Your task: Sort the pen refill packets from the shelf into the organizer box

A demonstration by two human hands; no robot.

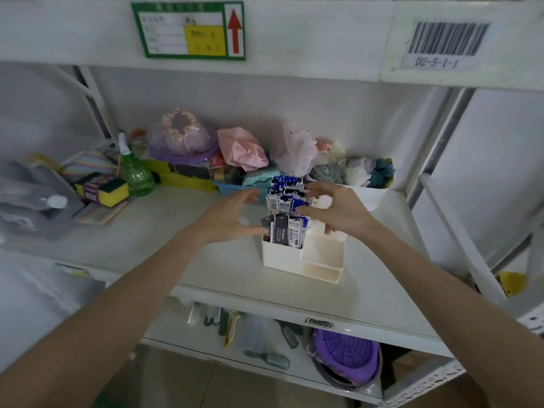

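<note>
On the white shelf point(147, 231), both hands, left point(232, 214) at nine o'clock and right point(335, 209) at three, hovered spread around packets point(287, 201) standing in the box point(282, 256).

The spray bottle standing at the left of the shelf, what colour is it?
Translucent green plastic spray bottle with a white nozzle; the head view shows it.

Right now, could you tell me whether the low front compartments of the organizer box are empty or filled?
Empty: the two low front compartments of the organizer box show bare cream floors, while the packets stand upright in the taller section behind.
</note>
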